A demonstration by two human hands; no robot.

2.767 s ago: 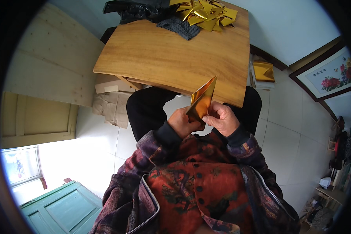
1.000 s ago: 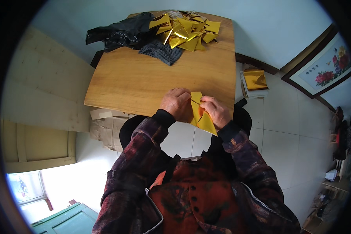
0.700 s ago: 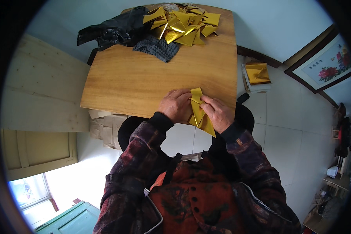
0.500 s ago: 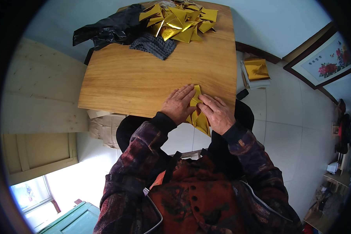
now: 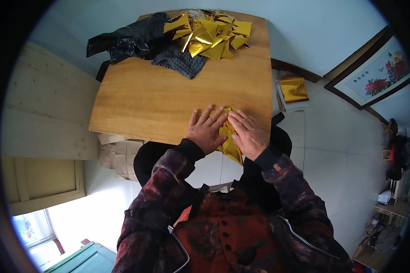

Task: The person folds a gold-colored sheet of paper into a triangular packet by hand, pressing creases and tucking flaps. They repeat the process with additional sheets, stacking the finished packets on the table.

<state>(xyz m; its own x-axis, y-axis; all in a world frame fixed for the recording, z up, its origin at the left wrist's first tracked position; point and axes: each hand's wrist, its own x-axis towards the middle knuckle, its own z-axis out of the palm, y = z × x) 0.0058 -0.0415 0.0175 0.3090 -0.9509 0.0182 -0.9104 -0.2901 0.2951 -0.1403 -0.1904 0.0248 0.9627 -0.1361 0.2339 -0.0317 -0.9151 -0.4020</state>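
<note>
A sheet of gold foil paper (image 5: 231, 149), partly folded, lies at the near edge of the wooden table (image 5: 168, 102), and its pointed lower end hangs past that edge. On its left side my left hand (image 5: 207, 132) rests flat with the fingers spread, partly over the paper and partly over the wood. From the other side my right hand (image 5: 249, 136) lies on the paper, its fingers stretched out and close together. Both hands cover much of the sheet, so its full shape is hidden. Neither hand grasps it.
At the table's far end is a heap of folded gold paper pieces (image 5: 212, 34), beside a black plastic bag (image 5: 127, 38) and a dark grey textured cloth (image 5: 180, 61). More gold sheets (image 5: 294, 89) sit on a stack on the floor at right. A framed flower picture (image 5: 373, 75) leans by the wall.
My left hand's fingers have spread apart and now lie flatter. My right fingers have straightened along the paper. The whole view has shifted slightly.
</note>
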